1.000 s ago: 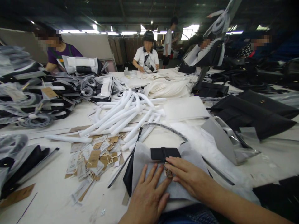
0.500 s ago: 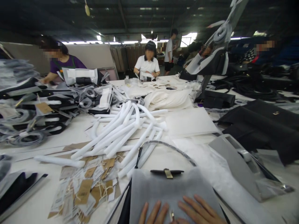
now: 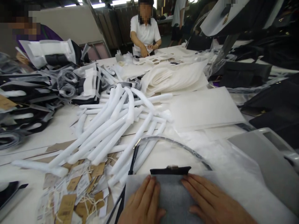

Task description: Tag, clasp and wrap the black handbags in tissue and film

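"What are the hands doing at the near edge?"

"Both rest palm down. The left hand (image 3: 142, 202) has its fingers extended and nearly together, thumb turned inward; the right hand (image 3: 210, 199) mirrors it. Neither has hold of anything. They lie on a greyish translucent sheet (image 3: 174, 199) spread over the front of a black handbag (image 3: 120, 207)."

"So where exactly is the bag?"

"On the surface (image 3: 64, 123), at the near edge. Its black closure tab (image 3: 161, 171) shows beyond the sheet's far edge, with the fingertips close to it. The lower part of the bag is out of view."

"Which step would you call this?"

"I judge it to be flattening the sheet against the bag. The next move seems to call for light, even pressure, with the sheet's far edge lined up along the tab and no creases pushed in."

"And past the bag?"

"Its film-wrapped handle (image 3: 179, 143) arches just beyond. Toward the left edge is a heap of paper tags (image 3: 66, 207), and farther in, a pile of white foam tubes (image 3: 109, 124). Flat translucent sheets (image 3: 205, 107) lie to their right, with folded white sheets (image 3: 173, 77) behind."

"Anyone there?"

"A co-worker in a white shirt (image 3: 146, 34) at the far edge, hands lowered over pale pieces."
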Motion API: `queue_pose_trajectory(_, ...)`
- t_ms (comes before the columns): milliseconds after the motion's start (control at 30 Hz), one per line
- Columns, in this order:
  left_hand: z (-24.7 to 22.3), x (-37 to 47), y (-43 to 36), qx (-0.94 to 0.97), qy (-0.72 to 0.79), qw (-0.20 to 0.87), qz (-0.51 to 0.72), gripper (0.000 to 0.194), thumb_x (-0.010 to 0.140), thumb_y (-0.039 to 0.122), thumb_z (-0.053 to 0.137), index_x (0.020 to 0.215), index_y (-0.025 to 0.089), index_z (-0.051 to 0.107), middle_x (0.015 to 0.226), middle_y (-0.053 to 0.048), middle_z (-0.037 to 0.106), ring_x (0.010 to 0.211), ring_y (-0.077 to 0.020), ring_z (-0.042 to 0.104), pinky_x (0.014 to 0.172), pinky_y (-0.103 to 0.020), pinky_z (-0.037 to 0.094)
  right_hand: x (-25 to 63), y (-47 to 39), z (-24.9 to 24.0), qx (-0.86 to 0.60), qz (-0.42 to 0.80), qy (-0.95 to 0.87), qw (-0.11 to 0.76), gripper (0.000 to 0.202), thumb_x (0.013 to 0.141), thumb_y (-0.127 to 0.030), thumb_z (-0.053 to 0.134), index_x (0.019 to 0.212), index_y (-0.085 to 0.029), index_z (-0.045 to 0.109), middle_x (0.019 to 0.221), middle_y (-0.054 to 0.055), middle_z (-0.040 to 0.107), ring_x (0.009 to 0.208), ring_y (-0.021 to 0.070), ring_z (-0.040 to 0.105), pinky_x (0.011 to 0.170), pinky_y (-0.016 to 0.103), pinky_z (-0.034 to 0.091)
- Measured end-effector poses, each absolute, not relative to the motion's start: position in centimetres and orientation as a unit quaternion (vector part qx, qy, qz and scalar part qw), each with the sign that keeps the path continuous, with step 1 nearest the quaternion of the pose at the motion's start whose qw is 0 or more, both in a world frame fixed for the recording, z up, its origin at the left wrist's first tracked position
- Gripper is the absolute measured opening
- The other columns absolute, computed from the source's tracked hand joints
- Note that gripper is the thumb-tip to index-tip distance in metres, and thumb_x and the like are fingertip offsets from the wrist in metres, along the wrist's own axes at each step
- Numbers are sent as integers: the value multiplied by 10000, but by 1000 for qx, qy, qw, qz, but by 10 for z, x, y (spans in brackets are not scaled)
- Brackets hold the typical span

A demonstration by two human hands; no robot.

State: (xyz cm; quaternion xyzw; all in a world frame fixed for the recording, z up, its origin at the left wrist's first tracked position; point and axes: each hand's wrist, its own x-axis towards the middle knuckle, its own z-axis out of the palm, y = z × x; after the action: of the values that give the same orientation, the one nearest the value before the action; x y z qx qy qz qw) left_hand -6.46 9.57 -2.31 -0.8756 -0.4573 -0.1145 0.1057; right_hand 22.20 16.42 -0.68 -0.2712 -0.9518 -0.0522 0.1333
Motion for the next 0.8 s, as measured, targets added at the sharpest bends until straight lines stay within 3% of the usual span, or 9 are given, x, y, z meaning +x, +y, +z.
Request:
queue_pose_trajectory(133,-9,-58,108,-845,-496,105,-169,491,1038,527,343,1115,180,681,1042,-6,763,1011,-198,683,1250,-450,111,215,168,6,-280,-21,-947,157,408,1060,-396,359,1120,-184,702,1032,43,778,944,234,713,916,405,553)
queue_pose_trajectory(200,2,-60,107,-843,-494,70,-198,532,1042,546,286,1052,183,674,903,-8,756,883,-171,696,1215,-408,226,216,169,16,-270,-4,-947,176,404,1057,-416,364,1079,-188,697,943,54,777,889,241,712,923,426,533)
queue_pose_trajectory(300,13,-64,107,-861,-470,29,-195,396,1059,449,321,1036,200,628,750,8,701,700,-146,675,811,-276,523,215,170,23,-265,47,-942,201,363,1071,-327,322,1068,-197,661,851,59,757,798,206,704,774,341,549)
queue_pose_trajectory(367,12,-63,108,-851,-490,14,-188,326,1068,348,306,995,214,594,654,25,649,567,-147,631,548,-273,478,211,170,18,-288,85,-934,193,325,1064,-243,310,1107,-214,631,811,35,735,708,182,685,651,303,529)
queue_pose_trajectory(500,-5,-55,111,-829,-540,19,-143,385,1070,325,206,921,235,550,579,30,591,468,-182,582,443,-324,411,202,172,-9,-340,117,-927,103,242,992,-200,424,1170,-213,586,724,0,667,581,191,634,520,310,464)
queue_pose_trajectory(600,-13,-53,113,-839,-534,12,-102,289,1050,247,293,916,240,550,705,15,648,521,-179,599,464,-317,427,199,175,-24,-330,141,-931,65,167,923,-131,497,1014,-224,602,875,20,693,689,201,654,610,314,499)
queue_pose_trajectory(667,-14,-53,113,-846,-526,13,-89,213,1019,215,382,922,241,570,907,-14,704,688,-182,657,564,-306,490,199,175,-26,-312,135,-936,94,187,926,-100,478,959,-223,614,1052,48,698,876,228,664,757,348,522)
queue_pose_trajectory(733,-15,-50,110,-845,-521,41,-113,206,1008,223,416,919,236,602,1089,-34,707,921,-201,671,795,-346,537,198,172,-21,-301,106,-934,159,243,971,-117,424,967,-221,643,1113,60,701,983,246,647,863,382,505)
queue_pose_trajectory(800,-18,-45,104,-839,-513,85,-160,262,1019,217,394,945,229,645,1111,-29,713,1015,-192,654,1053,-399,443,197,165,-13,-277,89,-935,201,327,1024,-160,352,1014,-220,673,1022,51,735,917,219,661,858,355,507)
